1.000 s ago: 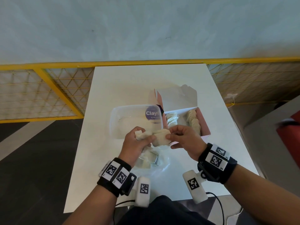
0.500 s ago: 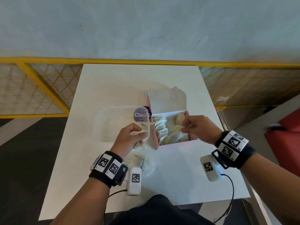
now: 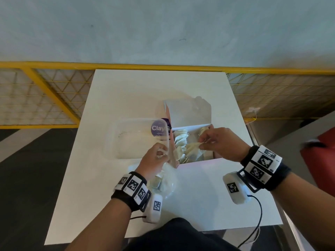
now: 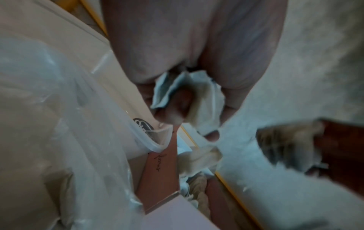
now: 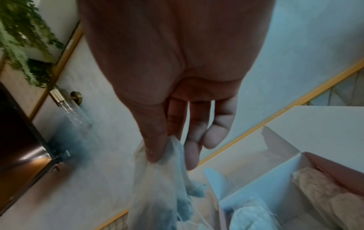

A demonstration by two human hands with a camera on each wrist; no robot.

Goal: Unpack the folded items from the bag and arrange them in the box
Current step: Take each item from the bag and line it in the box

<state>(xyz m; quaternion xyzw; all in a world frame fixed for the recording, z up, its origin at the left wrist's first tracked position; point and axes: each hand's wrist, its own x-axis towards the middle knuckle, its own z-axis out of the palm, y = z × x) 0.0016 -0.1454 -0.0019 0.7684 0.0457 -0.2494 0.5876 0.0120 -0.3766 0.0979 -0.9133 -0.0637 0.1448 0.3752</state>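
An open pink-and-white box (image 3: 199, 164) stands at the table's middle, lid up, with several cream folded items (image 3: 179, 142) inside. My right hand (image 3: 204, 142) hovers over its interior and pinches one thin folded item (image 3: 192, 147) between thumb and forefinger (image 5: 157, 146); the item (image 5: 157, 186) hangs down toward the box (image 5: 265, 179). My left hand (image 3: 160, 153) stays at the box's left wall, its fingers curled round another folded item (image 4: 206, 99). Below that hand lies the clear plastic bag (image 3: 166, 183) with more folded items in it.
A clear plastic container (image 3: 134, 138) with a purple "Clay" label touches the box's left side. The white table (image 3: 145, 91) ends at a yellow mesh fence (image 3: 45, 98) at the back. A red seat (image 3: 322, 160) is off to the right.
My right hand left the left hand over the bag, carried a folded item right into the box and now holds it lower there. The left hand stayed near the bag.
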